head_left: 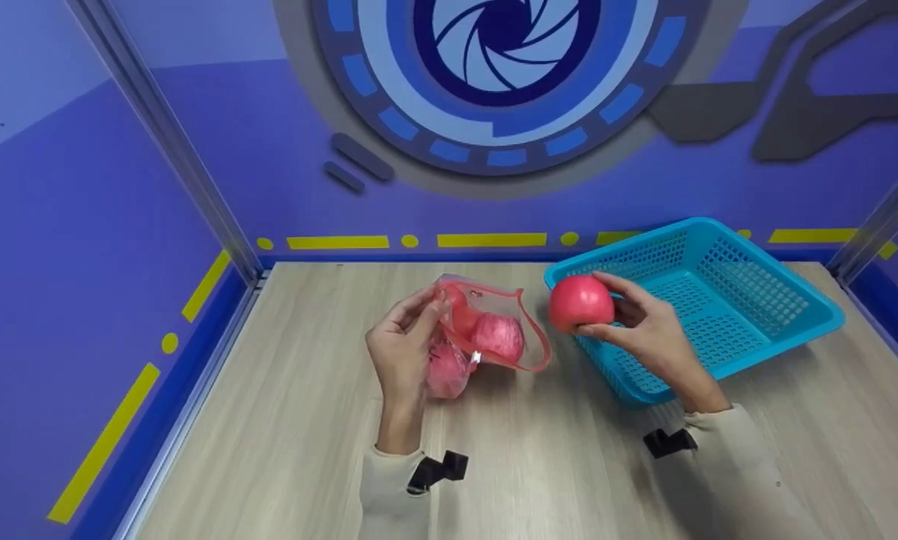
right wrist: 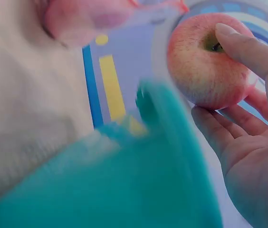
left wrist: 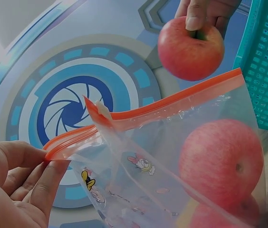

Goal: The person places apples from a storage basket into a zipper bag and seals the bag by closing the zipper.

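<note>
A clear zip bag [left wrist: 138, 190] with a red-orange zip edge and small cartoon prints hangs from my left hand [head_left: 403, 345], whose thumb and fingers pinch one corner of its top. Its mouth gapes toward the right in the head view. Several red apples lie inside, one of them [head_left: 498, 337] close to the opening. My right hand [head_left: 647, 330] grips another red apple [head_left: 581, 303] between thumb and fingers, the thumb by its stem hollow. This apple is outside the bag, just right of the mouth and over the left rim of a blue plastic basket [head_left: 786, 356].
The basket stands slanted at the right on the wood-grain table [head_left: 291, 420], its inside showing bare mesh. A printed blue wall [head_left: 283, 157] closes off the back, and a side panel [head_left: 58, 285] rises at the left. Both wrists carry black mounts.
</note>
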Demonstrator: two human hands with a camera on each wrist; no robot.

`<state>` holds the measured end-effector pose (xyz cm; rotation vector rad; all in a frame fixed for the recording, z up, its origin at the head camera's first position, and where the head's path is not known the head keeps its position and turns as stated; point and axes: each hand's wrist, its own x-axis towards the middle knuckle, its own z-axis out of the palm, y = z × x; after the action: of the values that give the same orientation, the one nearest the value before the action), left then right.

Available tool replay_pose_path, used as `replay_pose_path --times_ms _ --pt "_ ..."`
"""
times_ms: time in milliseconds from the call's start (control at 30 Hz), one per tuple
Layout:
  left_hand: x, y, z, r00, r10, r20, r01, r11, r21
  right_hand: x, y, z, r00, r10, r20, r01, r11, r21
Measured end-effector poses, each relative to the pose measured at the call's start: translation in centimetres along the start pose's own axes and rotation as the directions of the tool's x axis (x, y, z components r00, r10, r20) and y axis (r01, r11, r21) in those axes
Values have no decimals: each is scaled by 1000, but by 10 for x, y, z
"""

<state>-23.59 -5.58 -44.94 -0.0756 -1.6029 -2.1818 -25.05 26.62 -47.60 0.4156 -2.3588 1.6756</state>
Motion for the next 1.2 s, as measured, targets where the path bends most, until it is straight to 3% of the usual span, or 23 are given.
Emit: replay_pose_path --times_ms 233,433,600,1000,1200 --pt "1 1 0 1000 -1 0 1 1000 2 -6 -14 33 998 -61 -4 61 998 10" --pt "0 2 -1 1000 -5 -10 5 1000 22 -6 -19 57 988 -140 -67 141 990 14" --pt "-1 3 -1 1000 -5 -8 6 1000 27 -8 -20 74 981 -178 -73 178 984 -5" --pt "0 3 -1 1000 -15 -9 15 1000 26 -4 -16 103 965 -229 -130 222 973 -64" --pt "0 2 1 1000 -2 -12 3 1000 29 -1 -18 114 958 -264 -116 259 964 -56"
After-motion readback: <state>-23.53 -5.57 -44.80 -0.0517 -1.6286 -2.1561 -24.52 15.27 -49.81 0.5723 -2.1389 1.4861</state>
